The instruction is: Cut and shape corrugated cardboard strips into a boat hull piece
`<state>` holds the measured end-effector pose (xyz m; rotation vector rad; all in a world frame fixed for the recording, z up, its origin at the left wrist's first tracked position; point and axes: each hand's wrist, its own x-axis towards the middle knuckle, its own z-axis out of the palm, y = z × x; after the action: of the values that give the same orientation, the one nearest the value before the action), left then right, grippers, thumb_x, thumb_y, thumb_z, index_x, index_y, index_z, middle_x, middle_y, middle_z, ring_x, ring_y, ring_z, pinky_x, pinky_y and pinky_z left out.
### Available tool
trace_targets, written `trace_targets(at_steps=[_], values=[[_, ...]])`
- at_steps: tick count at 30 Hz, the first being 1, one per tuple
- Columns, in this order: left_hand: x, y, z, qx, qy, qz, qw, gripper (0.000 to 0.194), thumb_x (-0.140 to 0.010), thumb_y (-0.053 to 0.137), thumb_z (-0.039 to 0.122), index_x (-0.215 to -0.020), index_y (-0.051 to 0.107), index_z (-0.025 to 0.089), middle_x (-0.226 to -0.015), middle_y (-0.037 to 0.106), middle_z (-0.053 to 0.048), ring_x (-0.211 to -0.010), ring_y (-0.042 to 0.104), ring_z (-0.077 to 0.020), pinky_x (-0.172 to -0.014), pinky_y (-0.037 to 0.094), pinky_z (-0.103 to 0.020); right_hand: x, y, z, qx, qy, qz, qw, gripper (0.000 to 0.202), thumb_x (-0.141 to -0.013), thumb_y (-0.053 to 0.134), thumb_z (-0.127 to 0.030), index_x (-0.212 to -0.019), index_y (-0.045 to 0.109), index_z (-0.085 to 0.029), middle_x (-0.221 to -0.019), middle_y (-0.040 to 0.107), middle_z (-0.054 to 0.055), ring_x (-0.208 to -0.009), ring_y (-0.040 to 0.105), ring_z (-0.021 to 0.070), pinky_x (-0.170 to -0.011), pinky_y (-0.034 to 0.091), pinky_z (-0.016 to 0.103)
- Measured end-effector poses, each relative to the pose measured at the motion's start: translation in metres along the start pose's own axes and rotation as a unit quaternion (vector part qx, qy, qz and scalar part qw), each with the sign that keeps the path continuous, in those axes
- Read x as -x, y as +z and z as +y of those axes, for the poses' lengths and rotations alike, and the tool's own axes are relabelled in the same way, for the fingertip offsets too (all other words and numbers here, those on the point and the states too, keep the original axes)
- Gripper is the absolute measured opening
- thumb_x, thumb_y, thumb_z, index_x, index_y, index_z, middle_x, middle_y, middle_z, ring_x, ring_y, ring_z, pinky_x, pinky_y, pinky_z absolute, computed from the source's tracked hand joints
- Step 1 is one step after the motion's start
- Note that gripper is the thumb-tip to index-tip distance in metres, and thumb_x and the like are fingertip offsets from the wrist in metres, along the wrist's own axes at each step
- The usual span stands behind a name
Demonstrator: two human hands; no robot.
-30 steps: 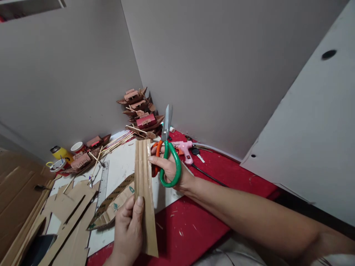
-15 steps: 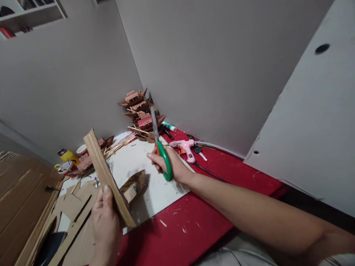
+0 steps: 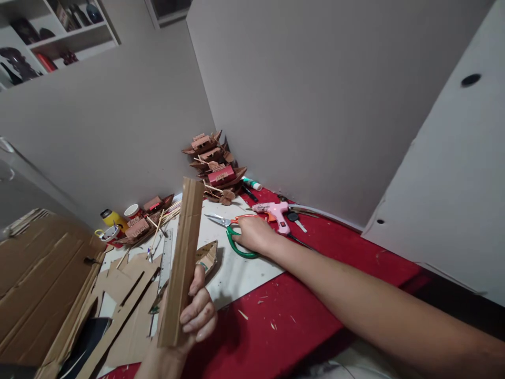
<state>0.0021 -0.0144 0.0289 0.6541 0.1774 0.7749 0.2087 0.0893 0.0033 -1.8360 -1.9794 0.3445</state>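
I have the left hand (image 3: 202, 310) gripping the cardboard strip (image 3: 182, 258) above the tabletop (image 3: 276, 316); the right hand (image 3: 255, 232) covers the scissors (image 3: 223, 221), its grip unclear to me. The strip looks cut and creased; what's left I can't tell. Its long axis slants forward, far end toward the stacked boats (image 3: 221, 176).

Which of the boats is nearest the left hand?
The pale cardboard boat, partly hidden behind the strip in the left hand. The other boats are reddish brown and farther off, near the walls.
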Motion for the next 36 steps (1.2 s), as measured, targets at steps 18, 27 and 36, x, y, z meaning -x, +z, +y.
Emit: trace_targets(at_steps=[18, 27, 36], values=[[-0.01, 0.004, -0.019, -0.504, 0.134, 0.339, 0.783, 0.028, -0.079, 0.062, 0.043, -0.069, 0.054, 0.018, -0.05, 0.048, 0.004, -0.048, 0.044, -0.0108, -0.049, 0.041, -0.021, 0.028, -0.034, -0.021, -0.526, -0.138, 0.116, 0.831, 0.048, -0.092, 0.033, -0.055, -0.066, 0.047, -0.018, -0.053, 0.05, -0.003, -0.046, 0.052, 0.0097, -0.046, 0.042, 0.021], [-0.015, 0.014, -0.028, -0.473, 0.026, 0.32, 0.82, 0.03, -0.082, 0.058, 0.046, -0.077, 0.058, 0.016, -0.065, 0.064, -0.003, -0.053, 0.057, -0.0135, -0.051, 0.044, -0.023, 0.038, -0.04, -0.029, -0.642, -0.104, -0.018, 0.759, 0.038, -0.079, 0.059, -0.049, -0.062, 0.051, -0.016, -0.047, 0.05, -0.006, -0.037, 0.05, 0.0065, -0.036, 0.04, 0.017], [-0.013, 0.012, -0.024, -0.241, -0.042, 0.219, 0.945, 0.038, -0.084, 0.056, 0.044, -0.07, 0.064, 0.01, -0.059, 0.071, -0.01, -0.043, 0.064, -0.0169, -0.044, 0.048, -0.023, 0.041, -0.029, -0.032, -0.715, -0.076, -0.08, 0.691, 0.036, -0.075, 0.063, -0.046, -0.061, 0.054, -0.014, -0.046, 0.052, -0.005, -0.033, 0.045, 0.0041, -0.031, 0.036, 0.014]])
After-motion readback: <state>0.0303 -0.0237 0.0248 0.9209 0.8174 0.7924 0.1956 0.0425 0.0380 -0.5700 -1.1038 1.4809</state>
